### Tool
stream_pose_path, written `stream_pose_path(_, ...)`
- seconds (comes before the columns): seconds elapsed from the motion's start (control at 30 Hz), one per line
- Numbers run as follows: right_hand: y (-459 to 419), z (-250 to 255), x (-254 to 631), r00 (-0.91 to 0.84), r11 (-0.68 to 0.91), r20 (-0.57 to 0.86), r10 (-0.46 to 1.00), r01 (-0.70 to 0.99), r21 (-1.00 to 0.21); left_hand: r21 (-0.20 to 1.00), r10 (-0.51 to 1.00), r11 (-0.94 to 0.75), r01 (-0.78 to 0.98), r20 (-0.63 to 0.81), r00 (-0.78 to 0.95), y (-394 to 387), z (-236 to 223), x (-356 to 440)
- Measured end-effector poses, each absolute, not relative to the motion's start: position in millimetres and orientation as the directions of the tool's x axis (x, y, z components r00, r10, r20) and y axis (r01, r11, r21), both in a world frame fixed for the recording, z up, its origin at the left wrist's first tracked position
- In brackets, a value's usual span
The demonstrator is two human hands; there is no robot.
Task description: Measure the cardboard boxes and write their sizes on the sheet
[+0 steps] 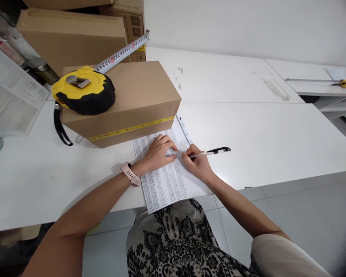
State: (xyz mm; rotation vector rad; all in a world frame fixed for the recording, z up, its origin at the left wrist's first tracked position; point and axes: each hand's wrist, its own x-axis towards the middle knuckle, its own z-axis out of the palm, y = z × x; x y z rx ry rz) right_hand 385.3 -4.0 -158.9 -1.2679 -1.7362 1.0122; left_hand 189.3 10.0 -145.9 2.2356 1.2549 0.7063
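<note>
My left hand (158, 152) lies flat on a sheet of paper (164, 181) filled with rows of small handwritten numbers, fingers stretched out and holding it down. My right hand (197, 163) is closed round a pen (212, 152) with a black cap end, its tip on the paper just right of my left fingertips. The sheet lies on the white table (262, 142), its top edge tucked against a brown cardboard box (129, 98). A yellow and black tape measure (83, 90) sits on that box with its blade (122, 52) pulled out toward the back.
Larger cardboard boxes (72, 34) are stacked behind on the left. A printed leaflet (11, 96) lies at the far left beside a metal-lidded jar (42, 68). A second yellow tape measure (345, 83) rests on another table at the far right.
</note>
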Motion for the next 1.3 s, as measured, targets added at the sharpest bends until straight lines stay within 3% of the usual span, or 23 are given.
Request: stream_pose_path(1.3, -2.7, -158.0, 386.0, -0.182, 0.174, 0.111, 0.977, 0.382, -0.908, 0.629, 0.869, -0.474, 0.616, 0.219, 0.444, 9.2, -147.8, 189.1)
